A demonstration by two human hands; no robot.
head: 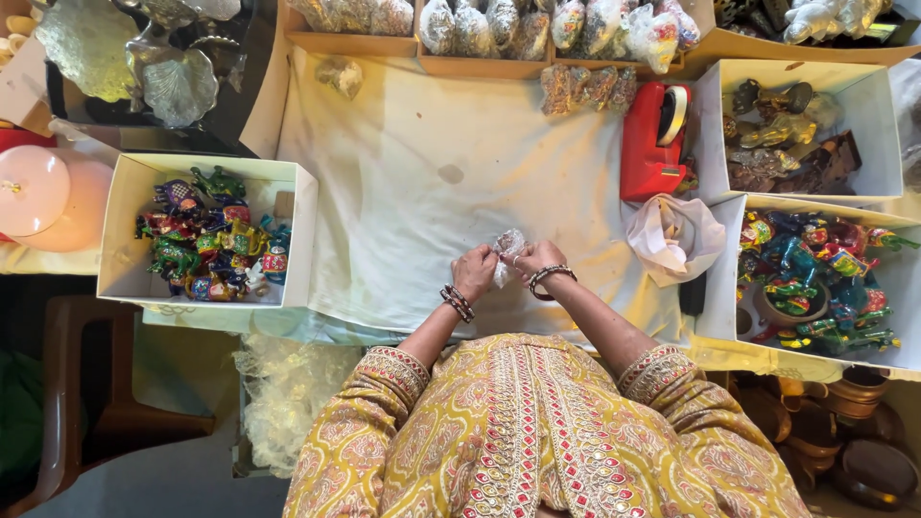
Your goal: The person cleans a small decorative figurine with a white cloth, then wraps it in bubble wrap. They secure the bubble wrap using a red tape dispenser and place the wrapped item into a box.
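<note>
A small clear-wrapped bundle (507, 247) is being pinched between the left hand (474, 271) and the right hand (537, 259), both brought together at the centre of the frame. A stained white cloth (422, 182) is being used as the work surface. A white box of painted figurines (206, 232) is being kept at left, a red tape dispenser (654, 142) at upper right, and another box of coloured figurines (815, 288) at right.

Left hand (474, 271) and right hand (538, 259) gripping clear-wrapped bundle (507, 245), over white cloth (403, 192)
</note>
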